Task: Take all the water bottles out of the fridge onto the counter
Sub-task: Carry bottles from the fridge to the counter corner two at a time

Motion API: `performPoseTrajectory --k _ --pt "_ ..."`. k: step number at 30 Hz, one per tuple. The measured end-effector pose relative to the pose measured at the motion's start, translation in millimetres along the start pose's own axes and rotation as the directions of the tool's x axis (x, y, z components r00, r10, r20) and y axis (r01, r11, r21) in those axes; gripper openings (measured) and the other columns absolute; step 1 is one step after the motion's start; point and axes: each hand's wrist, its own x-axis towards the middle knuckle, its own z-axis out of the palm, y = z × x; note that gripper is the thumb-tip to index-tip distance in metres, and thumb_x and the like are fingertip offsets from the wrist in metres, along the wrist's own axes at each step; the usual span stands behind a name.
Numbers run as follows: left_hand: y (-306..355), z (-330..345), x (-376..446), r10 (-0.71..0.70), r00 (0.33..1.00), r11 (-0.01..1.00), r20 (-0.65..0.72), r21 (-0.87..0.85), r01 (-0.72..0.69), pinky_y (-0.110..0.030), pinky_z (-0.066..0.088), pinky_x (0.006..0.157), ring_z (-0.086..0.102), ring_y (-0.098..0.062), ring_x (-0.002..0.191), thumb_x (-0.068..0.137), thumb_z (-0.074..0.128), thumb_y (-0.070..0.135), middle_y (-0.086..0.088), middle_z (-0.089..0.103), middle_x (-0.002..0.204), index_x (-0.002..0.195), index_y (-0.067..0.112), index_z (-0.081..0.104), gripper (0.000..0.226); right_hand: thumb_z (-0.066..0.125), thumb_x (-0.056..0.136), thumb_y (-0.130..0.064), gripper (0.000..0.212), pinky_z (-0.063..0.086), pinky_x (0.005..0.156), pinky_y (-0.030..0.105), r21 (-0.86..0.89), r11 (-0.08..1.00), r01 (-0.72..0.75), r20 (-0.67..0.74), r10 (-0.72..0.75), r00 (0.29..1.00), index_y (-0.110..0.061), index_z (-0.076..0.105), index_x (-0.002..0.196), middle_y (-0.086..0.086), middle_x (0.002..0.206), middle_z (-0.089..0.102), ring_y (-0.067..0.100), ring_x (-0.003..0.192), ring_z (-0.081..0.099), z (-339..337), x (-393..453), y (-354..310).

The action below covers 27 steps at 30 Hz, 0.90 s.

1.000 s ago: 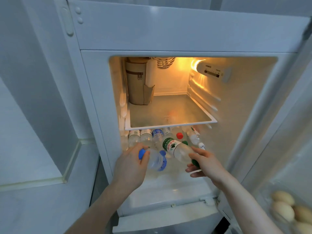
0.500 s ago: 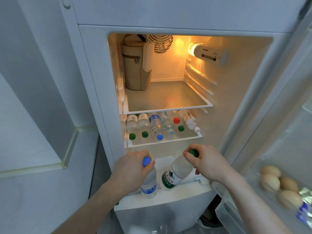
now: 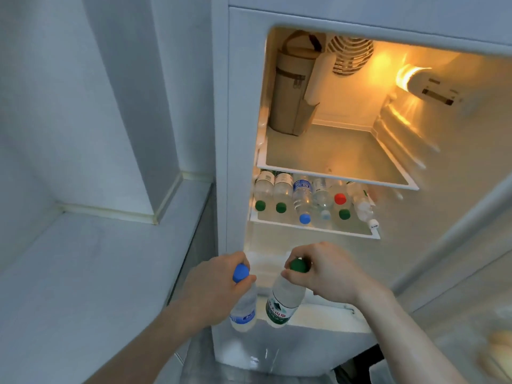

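Left hand (image 3: pixel 214 284) grips the blue-capped bottle (image 3: pixel 243 306) by its neck; right hand (image 3: pixel 322 271) grips the green-capped bottle (image 3: pixel 282 300) likewise. Both hang clear below the fridge shelf (image 3: pixel 313 227). Recommend swinging left to the counter (image 3: pixel 97 273) and setting them upright.

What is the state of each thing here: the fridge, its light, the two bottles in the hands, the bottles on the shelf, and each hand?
Fridge: door open.
Fridge light: on.
Blue-capped bottle: capped, hanging upright, held at the neck.
Green-capped bottle: capped, tilted, held at the neck.
Left hand: grips the blue-capped bottle.
Right hand: grips the green-capped bottle.
Shelf bottles: lying down, caps outward.
Tan pouch: upright, zipped.
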Motion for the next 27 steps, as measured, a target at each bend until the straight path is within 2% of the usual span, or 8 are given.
performPoseTrajectory --k 4,7,10,13,16,21,22,27 --pt "-7 -2 -30 -0.165 0.983 0.986 -0.086 -0.005 0.165 -0.022 0.040 0.063 0.054 -0.005 0.070 0.094 0.054 0.056 0.014 0.057 0.078 0.093 0.036 0.050 0.020 0.067 0.090 -0.055 0.021 0.039 0.058 0.013 0.011 0.989 0.146 0.030 -0.147 0.989 -0.035 0.072 0.097 -0.013 0.088 0.072 -0.001 0.070 0.060 5 16 -13" --pt "-9 -1 -59 -0.297 0.942 0.955 -0.156 -0.032 0.296 -0.023 0.044 0.066 0.057 -0.005 0.073 0.095 0.054 0.056 0.016 0.060 0.080 0.094 0.037 0.049 0.019 0.068 0.089 -0.053 0.019 0.051 0.066 0.022 0.091 0.965 0.245 0.081 -0.253 0.964 -0.036 0.072 0.098 -0.013 0.090 0.072 0.004 0.073 0.063 11 23 -24" --pt "-5 0 -98 -0.416 0.883 0.909 -0.220 -0.055 0.414 -0.021 0.039 0.062 0.056 -0.004 0.071 0.096 0.054 0.055 0.016 0.058 0.078 0.095 0.039 0.050 0.017 0.069 0.092 -0.045 0.011 0.056 0.057 0.023 0.208 0.929 0.306 0.156 -0.340 0.927 -0.034 0.071 0.093 -0.010 0.088 0.071 0.008 0.057 0.067 21 22 -39" --pt "1 2 -136 -0.515 0.811 0.855 -0.277 -0.092 0.511 -0.019 0.034 0.059 0.054 -0.005 0.071 0.097 0.054 0.053 0.015 0.057 0.076 0.094 0.038 0.050 0.016 0.067 0.094 -0.041 0.010 0.055 0.054 0.023 0.226 0.893 0.388 0.233 -0.437 0.869 -0.032 0.070 0.090 -0.006 0.084 0.071 0.010 0.055 0.069 33 19 -57" --pt "11 7 -188 -0.620 0.716 0.776 -0.320 -0.119 0.619 -0.018 0.034 0.059 0.055 -0.005 0.072 0.095 0.055 0.052 0.014 0.058 0.074 0.092 0.039 0.050 0.015 0.067 0.094 -0.038 0.013 0.054 0.057 0.023 0.211 0.837 0.504 0.309 -0.546 0.779 -0.028 0.069 0.086 -0.004 0.081 0.070 0.008 0.060 0.068 52 6 -84" --pt "28 16 -272 -0.731 0.557 0.651 -0.393 -0.157 0.743 -0.023 0.041 0.063 0.054 -0.007 0.074 0.093 0.054 0.054 0.012 0.057 0.074 0.092 0.038 0.049 0.017 0.067 0.090 -0.035 0.008 0.043 0.058 0.019 0.216 0.715 0.665 0.415 -0.684 0.600 -0.030 0.067 0.083 -0.016 0.070 0.064 0.001 0.060 0.061 82 -26 -135" --pt "33 16 -296 -0.758 0.506 0.609 -0.412 -0.170 0.774 -0.024 0.040 0.062 0.054 -0.008 0.072 0.093 0.055 0.054 0.011 0.057 0.073 0.091 0.037 0.049 0.018 0.067 0.089 -0.036 0.007 0.043 0.057 0.018 0.225 0.674 0.704 0.433 -0.716 0.547 -0.031 0.067 0.084 -0.017 0.071 0.065 0.001 0.059 0.061 91 -38 -152" --pt "51 19 -384 -0.818 0.338 0.482 -0.466 -0.234 0.844 -0.021 0.036 0.058 0.055 -0.010 0.072 0.092 0.056 0.054 0.013 0.059 0.079 0.091 0.036 0.049 0.019 0.066 0.088 -0.048 0.009 0.052 0.063 0.025 0.252 0.547 0.798 0.473 -0.790 0.391 -0.040 0.069 0.091 -0.018 0.079 0.067 -0.002 0.062 0.062 118 -91 -211"
